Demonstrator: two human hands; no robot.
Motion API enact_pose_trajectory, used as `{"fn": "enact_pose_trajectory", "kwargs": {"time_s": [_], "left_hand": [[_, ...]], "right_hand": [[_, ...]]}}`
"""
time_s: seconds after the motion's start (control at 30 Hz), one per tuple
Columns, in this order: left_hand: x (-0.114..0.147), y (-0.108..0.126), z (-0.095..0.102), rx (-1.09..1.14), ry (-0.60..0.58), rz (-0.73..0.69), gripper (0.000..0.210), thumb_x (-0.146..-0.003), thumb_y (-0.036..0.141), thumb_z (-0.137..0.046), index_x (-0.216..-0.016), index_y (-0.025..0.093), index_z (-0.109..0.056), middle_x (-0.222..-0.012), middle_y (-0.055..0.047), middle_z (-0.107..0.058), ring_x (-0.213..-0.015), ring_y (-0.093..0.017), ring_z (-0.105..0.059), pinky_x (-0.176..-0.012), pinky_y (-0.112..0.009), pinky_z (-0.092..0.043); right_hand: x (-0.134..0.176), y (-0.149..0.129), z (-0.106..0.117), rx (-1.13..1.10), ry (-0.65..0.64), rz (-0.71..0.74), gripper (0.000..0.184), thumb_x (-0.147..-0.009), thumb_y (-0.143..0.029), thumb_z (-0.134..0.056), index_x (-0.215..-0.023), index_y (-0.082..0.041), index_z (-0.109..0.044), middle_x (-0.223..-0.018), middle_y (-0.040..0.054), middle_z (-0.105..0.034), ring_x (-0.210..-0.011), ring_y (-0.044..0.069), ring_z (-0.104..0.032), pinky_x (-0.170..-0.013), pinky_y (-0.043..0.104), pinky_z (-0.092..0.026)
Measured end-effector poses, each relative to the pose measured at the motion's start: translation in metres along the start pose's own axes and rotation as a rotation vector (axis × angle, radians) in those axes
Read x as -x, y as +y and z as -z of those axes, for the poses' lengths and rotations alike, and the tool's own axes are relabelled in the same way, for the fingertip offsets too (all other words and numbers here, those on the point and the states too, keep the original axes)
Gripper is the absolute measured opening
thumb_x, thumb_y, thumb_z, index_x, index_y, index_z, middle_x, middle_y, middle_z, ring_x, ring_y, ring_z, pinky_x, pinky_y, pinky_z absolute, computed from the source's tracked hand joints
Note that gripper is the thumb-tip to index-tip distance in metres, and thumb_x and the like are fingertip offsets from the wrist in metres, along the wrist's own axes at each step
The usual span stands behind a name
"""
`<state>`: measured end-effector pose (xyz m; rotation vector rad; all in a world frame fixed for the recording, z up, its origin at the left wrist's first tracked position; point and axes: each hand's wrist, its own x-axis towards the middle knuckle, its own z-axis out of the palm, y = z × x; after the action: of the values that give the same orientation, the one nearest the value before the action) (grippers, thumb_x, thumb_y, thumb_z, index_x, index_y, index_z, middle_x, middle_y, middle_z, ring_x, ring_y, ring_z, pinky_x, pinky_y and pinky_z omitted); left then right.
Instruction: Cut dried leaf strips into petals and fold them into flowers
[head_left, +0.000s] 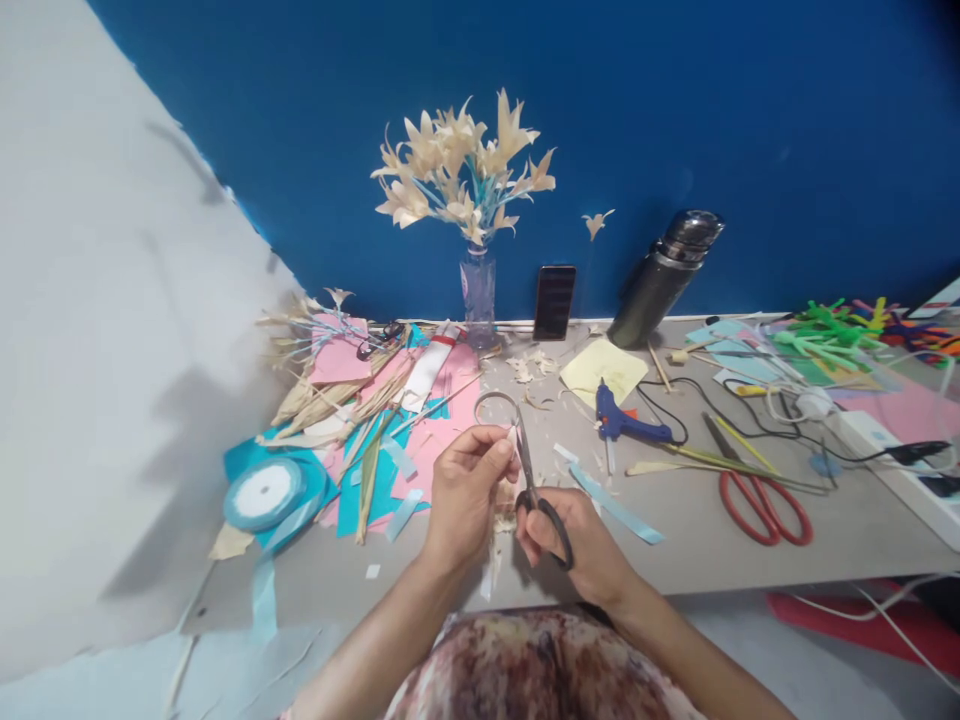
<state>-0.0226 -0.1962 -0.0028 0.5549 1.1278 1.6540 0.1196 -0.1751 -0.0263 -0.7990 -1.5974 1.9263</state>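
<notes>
My right hand [577, 535] has its fingers through the black handles of a small pair of scissors [526, 463], whose blades point up and away from me. Just left of them, my left hand [469, 490] is closed in a pinch on a small pale piece [513, 437]. The blades lie close beside that piece; whether they touch it I cannot tell. Behind the hands, a ring-shaped object [489, 396] lies on the table. Pale scraps are scattered under and around my hands.
A bottle [478, 300] of pale husk-like flowers stands by the wall, near a phone [555, 303] and a dark flask [664, 280]. To the right lie a blue glue gun [630, 425] and red-handled scissors [765, 505]. A ribbon roll [265, 492] sits left.
</notes>
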Motion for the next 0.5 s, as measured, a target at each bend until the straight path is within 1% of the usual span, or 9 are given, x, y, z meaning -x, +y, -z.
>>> {"fn": "enact_pose_trajectory", "kwargs": {"time_s": [0.13, 0.33, 0.5], "left_hand": [[0.0006, 0.0002, -0.0025, 0.003, -0.005, 0.029, 0.024, -0.076, 0.033, -0.078, -0.087, 0.017, -0.064, -0.066, 0.002, -0.061, -0.05, -0.009, -0.052, -0.044, -0.018, -0.039], [0.0007, 0.0027, -0.0022, -0.013, 0.025, 0.003, 0.021, -0.076, 0.03, -0.078, -0.083, 0.016, -0.065, -0.064, 0.001, -0.063, -0.055, -0.009, -0.056, -0.049, -0.018, -0.043], [0.0006, 0.0027, -0.0037, 0.021, 0.038, 0.018, 0.022, -0.074, 0.031, -0.08, -0.083, 0.017, -0.065, -0.062, 0.002, -0.062, -0.054, -0.01, -0.055, -0.046, -0.018, -0.041]], "right_hand": [[-0.0007, -0.0018, -0.0013, 0.044, 0.012, 0.0, 0.061, -0.076, -0.078, -0.06, -0.065, -0.018, -0.055, -0.054, 0.0008, -0.055, -0.049, 0.012, -0.046, -0.045, 0.023, -0.035], [-0.0006, -0.0072, -0.0016, 0.088, 0.012, 0.003, 0.057, -0.079, -0.072, -0.062, -0.059, -0.019, -0.052, -0.052, 0.0008, -0.054, -0.048, 0.012, -0.045, -0.044, 0.023, -0.035], [-0.0024, -0.0067, -0.0026, 0.095, 0.033, -0.033, 0.052, -0.078, -0.066, -0.066, -0.059, -0.019, -0.052, -0.051, 0.0009, -0.054, -0.048, 0.012, -0.045, -0.043, 0.022, -0.035]]}}
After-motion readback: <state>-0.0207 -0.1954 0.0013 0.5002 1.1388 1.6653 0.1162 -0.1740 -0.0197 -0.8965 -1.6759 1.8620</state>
